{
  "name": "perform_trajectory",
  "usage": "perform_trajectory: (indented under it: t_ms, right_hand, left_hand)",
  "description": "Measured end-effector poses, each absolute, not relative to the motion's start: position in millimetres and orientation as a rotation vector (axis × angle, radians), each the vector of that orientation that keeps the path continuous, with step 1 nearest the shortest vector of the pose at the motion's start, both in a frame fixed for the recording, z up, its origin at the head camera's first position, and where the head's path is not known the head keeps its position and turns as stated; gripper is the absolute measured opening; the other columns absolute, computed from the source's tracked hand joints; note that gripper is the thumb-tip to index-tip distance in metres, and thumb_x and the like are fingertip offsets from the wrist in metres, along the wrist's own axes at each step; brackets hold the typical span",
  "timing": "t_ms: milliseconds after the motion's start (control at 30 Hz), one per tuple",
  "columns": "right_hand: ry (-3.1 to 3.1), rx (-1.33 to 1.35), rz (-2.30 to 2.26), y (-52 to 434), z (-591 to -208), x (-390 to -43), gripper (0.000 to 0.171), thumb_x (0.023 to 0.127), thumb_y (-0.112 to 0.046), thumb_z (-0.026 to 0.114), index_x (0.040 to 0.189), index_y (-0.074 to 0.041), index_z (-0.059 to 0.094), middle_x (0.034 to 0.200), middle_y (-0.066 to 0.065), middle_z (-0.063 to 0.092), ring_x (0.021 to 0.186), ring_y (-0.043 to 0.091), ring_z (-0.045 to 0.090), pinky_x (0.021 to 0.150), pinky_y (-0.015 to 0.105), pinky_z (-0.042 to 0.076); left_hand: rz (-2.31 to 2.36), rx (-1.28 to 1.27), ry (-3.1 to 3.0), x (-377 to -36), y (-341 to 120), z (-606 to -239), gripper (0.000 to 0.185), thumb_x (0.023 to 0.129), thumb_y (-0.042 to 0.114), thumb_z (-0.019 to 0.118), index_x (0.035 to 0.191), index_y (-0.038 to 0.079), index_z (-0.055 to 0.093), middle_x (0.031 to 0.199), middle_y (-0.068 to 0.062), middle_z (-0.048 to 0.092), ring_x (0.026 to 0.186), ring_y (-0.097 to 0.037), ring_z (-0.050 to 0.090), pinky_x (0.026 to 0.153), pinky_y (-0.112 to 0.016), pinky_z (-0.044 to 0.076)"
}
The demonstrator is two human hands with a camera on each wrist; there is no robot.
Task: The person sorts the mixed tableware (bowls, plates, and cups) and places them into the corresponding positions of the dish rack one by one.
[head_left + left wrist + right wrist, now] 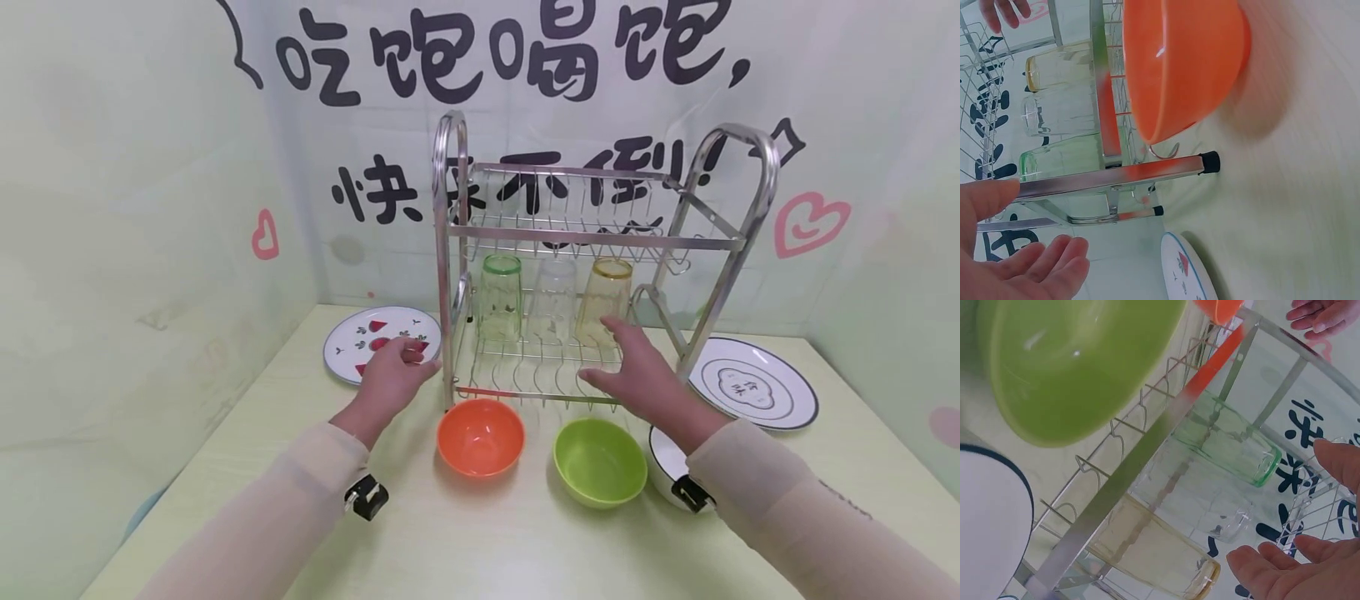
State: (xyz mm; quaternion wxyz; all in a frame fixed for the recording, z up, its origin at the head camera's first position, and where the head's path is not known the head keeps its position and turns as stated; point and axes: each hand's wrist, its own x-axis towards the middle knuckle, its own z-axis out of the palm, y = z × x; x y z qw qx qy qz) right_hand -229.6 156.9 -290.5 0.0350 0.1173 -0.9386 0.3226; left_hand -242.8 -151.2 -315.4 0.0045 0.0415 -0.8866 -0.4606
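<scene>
My left hand (391, 380) hovers by the left post of the metal dish rack (444, 275), thumb apart from loosely bent fingers, holding nothing. Over on the right, my right hand (637, 372) spreads thumb and fingers before the yellow glass (604, 304), which its fingertips overlap in the head view. Nothing is between those fingers in the right wrist view. Upside down on the rack's lower tier stand that glass, a clear glass (552, 300) and a green glass (500, 300). Below the rack's front sit an orange bowl (480, 438) and a green bowl (600, 463).
A plate with red fruit prints (360, 337) lies left of the rack. To the right is a white plate with a dark rim (780, 392). A white bowl (666, 454) stands beside the green one, partly behind my right forearm. The rack's upper tier (570, 225) holds wire slots.
</scene>
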Motion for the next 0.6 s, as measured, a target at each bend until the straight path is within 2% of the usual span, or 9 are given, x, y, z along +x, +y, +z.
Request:
perform_trajectory:
  t_ms: [333,600]
  right_hand:
    - [-2.816,0.462,0.942,157,-299,-211,0.077,0.085,-0.017,0.073,0.146,0.006,0.030,0.148,0.029,0.032,0.137,0.045,0.028,0.110,0.058,0.025]
    - [-2.837,0.474,0.953,154,-304,-202,0.079,0.085,-0.017,0.074,0.147,0.002,0.030,0.149,0.025,0.033,0.137,0.044,0.028,0.109,0.059,0.027]
  left_hand:
    - [-1.367,0.149,-2.899,-238,-148,-331,0.044,0.092,0.018,0.064,0.127,-0.005,0.052,0.118,-0.020,0.060,0.103,-0.032,0.058,0.086,-0.041,0.052]
    - [-1.310,0.099,-2.963,-236,-141,-343,0.029,0.087,0.012,0.068,0.108,-0.006,0.061,0.099,-0.015,0.064,0.086,-0.026,0.057,0.076,-0.036,0.052]
